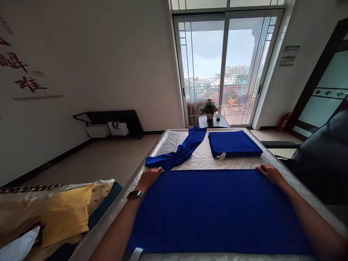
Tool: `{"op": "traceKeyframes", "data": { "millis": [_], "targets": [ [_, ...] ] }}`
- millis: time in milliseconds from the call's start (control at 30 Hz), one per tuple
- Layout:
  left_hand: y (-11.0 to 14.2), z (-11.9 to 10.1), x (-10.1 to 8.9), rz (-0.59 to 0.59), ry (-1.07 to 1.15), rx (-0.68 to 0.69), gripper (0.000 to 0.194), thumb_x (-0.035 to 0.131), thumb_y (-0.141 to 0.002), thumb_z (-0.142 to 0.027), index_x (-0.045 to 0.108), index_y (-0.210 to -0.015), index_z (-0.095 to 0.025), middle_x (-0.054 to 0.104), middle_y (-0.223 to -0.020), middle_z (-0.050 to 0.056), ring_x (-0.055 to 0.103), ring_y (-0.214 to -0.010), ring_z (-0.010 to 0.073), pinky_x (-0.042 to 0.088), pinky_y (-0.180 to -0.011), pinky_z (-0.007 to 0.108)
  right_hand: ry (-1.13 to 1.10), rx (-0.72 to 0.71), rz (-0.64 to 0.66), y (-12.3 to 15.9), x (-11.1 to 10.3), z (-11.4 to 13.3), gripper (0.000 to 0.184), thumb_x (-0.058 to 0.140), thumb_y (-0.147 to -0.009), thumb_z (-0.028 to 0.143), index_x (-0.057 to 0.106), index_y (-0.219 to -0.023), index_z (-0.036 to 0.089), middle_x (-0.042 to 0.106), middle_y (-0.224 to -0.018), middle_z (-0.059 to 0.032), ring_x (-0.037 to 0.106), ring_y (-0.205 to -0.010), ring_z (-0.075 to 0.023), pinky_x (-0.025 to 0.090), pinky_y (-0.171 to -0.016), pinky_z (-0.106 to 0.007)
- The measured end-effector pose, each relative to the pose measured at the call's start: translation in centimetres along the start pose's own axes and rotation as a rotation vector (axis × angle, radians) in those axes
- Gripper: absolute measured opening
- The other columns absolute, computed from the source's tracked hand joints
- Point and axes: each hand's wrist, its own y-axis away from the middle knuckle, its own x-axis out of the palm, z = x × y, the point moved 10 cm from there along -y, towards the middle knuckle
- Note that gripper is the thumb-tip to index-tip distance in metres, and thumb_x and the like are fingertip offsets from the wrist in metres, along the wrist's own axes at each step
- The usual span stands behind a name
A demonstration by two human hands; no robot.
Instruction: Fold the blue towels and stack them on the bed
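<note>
A wide blue cloth lies spread flat on a quilted, pale mattress, with a white tag at its near left corner. At its far left corner, my left hand, with a watch on the wrist, is closed on the edge. My right hand grips the far right corner, fingers curled over the edge. Beyond the left hand, a second blue cloth is crumpled in a long strip. Farther right sits a neatly folded stack of blue cloth with white tags showing at its near left corner.
To the left is another surface with patterned bedding and a yellow cloth. A dark chair stands close on the right. Past the mattress, a small table holds a potted plant before glass sliding doors. A low black bench stands along the left wall.
</note>
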Motion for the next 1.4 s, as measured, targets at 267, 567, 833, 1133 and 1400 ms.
{"op": "traceKeyframes", "data": {
  "millis": [267, 567, 833, 1133, 1400],
  "targets": [
    [-1.3, -0.5, -0.2, -0.018, -0.016, 0.019, 0.029, 0.045, -0.095, -0.033, 0.070, -0.106, -0.024, 0.072, -0.108, 0.011, 0.065, -0.110, 0.0301, 0.047, -0.099, 0.041, -0.050, -0.005, -0.016, -0.3, 0.6, -1.0, 0.059, 0.036, -0.088, 0.077, 0.063, -0.081, 0.026, 0.073, -0.099, -0.0112, 0.067, -0.098, -0.0333, 0.047, -0.089, -0.044],
    [-5.7, -3.3, 3.6, 0.004, 0.072, 0.017, 0.047, 0.047, -0.098, -0.043, 0.062, -0.138, -0.025, 0.061, -0.144, 0.012, 0.052, -0.138, 0.0315, 0.042, -0.112, 0.045, -0.045, -0.005, -0.021, 0.0, 0.4, -0.6, 0.057, 0.036, -0.089, 0.076, 0.063, -0.084, 0.026, 0.073, -0.101, -0.0108, 0.066, -0.101, -0.0331, 0.047, -0.092, -0.045],
    [-9.2, -1.2, 3.4, -0.084, 0.115, -0.056, 0.046, 0.044, -0.098, -0.032, 0.062, -0.138, -0.017, 0.064, -0.140, 0.017, 0.048, -0.139, 0.0334, 0.037, -0.114, 0.049, -0.044, -0.002, -0.017, 0.0, 0.4, -0.5, 0.053, 0.037, -0.090, 0.073, 0.062, -0.082, 0.027, 0.073, -0.101, -0.0100, 0.066, -0.101, -0.0326, 0.047, -0.090, -0.044],
    [-1.9, 1.1, 0.2, -0.221, 0.149, -0.084, 0.035, 0.043, -0.096, -0.036, 0.070, -0.113, -0.020, 0.066, -0.119, 0.012, 0.061, -0.115, 0.0282, 0.045, -0.109, 0.041, 0.022, 0.001, 0.020, -0.2, 1.2, -1.2, 0.055, 0.035, -0.091, 0.073, 0.063, -0.089, 0.026, 0.072, -0.108, -0.0119, 0.064, -0.106, -0.0336, 0.045, -0.094, -0.047],
    [1.9, 2.7, 1.3, -0.191, 0.177, -0.131, 0.029, 0.049, -0.096, -0.036, 0.072, -0.101, -0.021, 0.070, -0.109, 0.010, 0.064, -0.109, 0.0272, 0.047, -0.103, 0.041, 0.034, -0.058, 0.108, -0.9, 1.0, -0.7, 0.054, 0.037, -0.089, 0.072, 0.065, -0.087, 0.026, 0.073, -0.102, -0.0114, 0.067, -0.099, -0.0325, 0.047, -0.088, -0.045]
  ]
}}
